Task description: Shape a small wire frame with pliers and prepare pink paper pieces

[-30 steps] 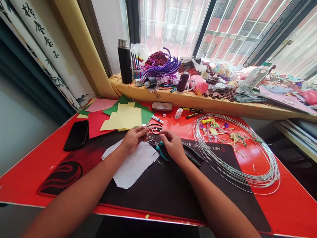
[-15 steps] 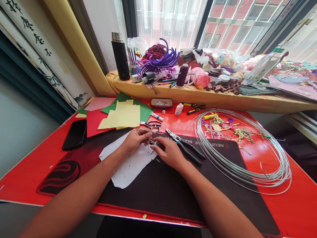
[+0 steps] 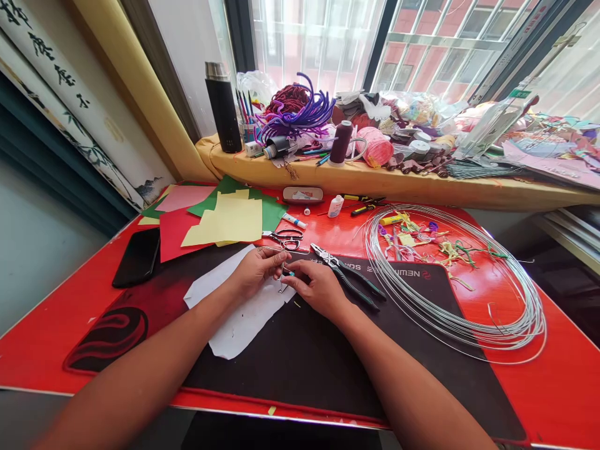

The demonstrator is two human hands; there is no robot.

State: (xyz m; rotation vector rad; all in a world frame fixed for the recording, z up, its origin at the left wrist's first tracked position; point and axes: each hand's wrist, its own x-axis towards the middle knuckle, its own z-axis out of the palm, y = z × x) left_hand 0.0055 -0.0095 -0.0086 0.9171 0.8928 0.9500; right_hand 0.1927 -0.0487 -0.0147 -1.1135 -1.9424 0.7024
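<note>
My left hand [image 3: 259,270] pinches a thin bent wire [image 3: 282,287] between thumb and fingers above the white paper [image 3: 239,328]. From the other side, my right hand [image 3: 319,286] closes its thumb and fingers on the same wire. A tiny teal and silver bit shows between the fingertips, too small to name. Part of the wire runs out behind the left fingers, and a short piece hangs down towards the paper. Just right of my right hand lie pliers [image 3: 349,275] with dark green handles. Scissors [image 3: 285,236] rest beyond the fingers.
A large wire coil [image 3: 529,312] lies at right around yarn scraps [image 3: 454,250]. Coloured paper sheets [image 3: 229,222] and a black phone [image 3: 137,256] are at left. A small white bottle [image 3: 335,206] stands behind. A thermos [image 3: 223,112] and yarn crowd the sill.
The view has shifted slightly, moving the scene a little to the left. My hands stay together over the paper, fingers still on the wire, with only small finger movement.
</note>
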